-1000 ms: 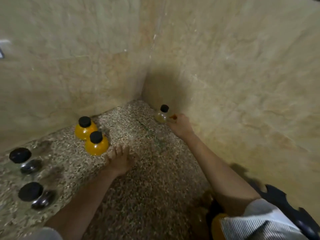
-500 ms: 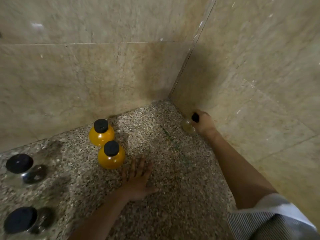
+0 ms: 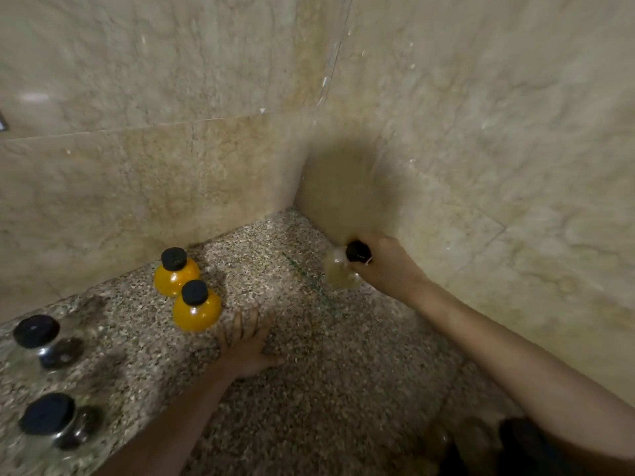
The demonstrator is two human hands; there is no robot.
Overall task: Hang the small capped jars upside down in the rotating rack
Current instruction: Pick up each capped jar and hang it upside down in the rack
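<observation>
Near left: two clear jars (image 3: 44, 338), black caps. Centre: left hand (image 3: 245, 341) flat, fingers spread on speckled counter (image 3: 309, 389), holding nothing. Beyond: two orange jars (image 3: 196, 309). Far right corner: right hand (image 3: 385, 266) gripping pale jar (image 3: 340, 273) by its cap.

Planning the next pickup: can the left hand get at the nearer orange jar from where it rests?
Probably yes. The left hand lies flat and empty on the speckled counter, just right of the nearer orange jar, with nothing between them. The right hand is busy with the pale jar in the corner.
</observation>
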